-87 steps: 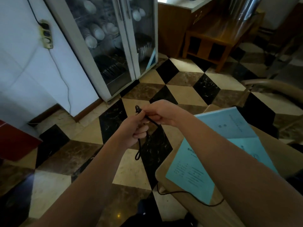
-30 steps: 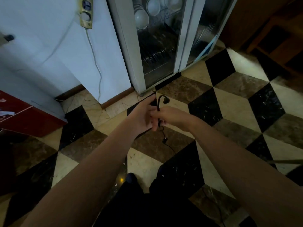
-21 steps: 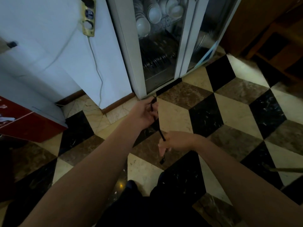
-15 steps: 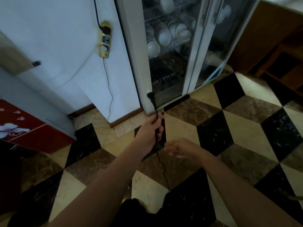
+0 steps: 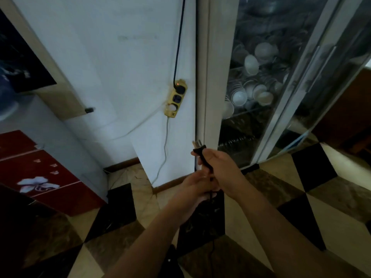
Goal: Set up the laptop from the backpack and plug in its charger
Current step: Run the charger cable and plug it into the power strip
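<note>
Charger plug (image 5: pixel 199 149) now in right hand (image 5: pixel 221 173), passed from left hand (image 5: pixel 197 189), which grips cord below. Wall power strip (image 5: pixel 176 98) has come into view w/ free sockets; plug-in prob next.

Your hands are blurry, left hand (image 5: pixel 197 190) half hidden behind the right (image 5: pixel 222 173); the cord (image 5: pixel 212 245) vanishes off the near edge.

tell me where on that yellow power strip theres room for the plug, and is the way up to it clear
The yellow power strip on the white wall has its top socket filled by a black cable's plug. The middle socket looks free; the lowest is too blurred to judge. Bare wall between the strip and the black charger plug, gripped by the right hand, leaves open passage.
</note>
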